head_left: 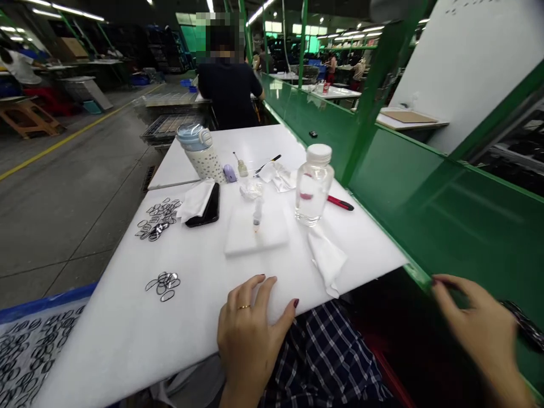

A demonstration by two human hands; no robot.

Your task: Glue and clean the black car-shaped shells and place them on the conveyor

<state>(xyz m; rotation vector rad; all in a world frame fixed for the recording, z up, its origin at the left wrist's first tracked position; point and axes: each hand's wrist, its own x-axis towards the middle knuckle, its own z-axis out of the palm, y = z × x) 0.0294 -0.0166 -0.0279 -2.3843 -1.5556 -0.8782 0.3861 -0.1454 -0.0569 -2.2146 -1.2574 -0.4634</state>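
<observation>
My left hand (250,331) rests at the near edge of the white table with its fingers apart, holding nothing. My right hand (480,323) is off to the right, over the rim of the green conveyor, slightly blurred; thumb and forefinger come together in a pinch, and anything between them is too small to make out. Ahead of the left hand lies a white foam block (257,245) with a small clear syringe-like tube (257,215) on it. A few thin black rings (164,285) lie left of that hand, and a larger pile of black rings (158,219) lies farther back.
A clear jar (313,187) with a white lid stands at right, near a white tissue (327,260) and a red cutter (340,203). A black phone (210,209), a dotted tumbler (203,156) and tweezers (267,164) are farther back. A person (229,85) sits beyond.
</observation>
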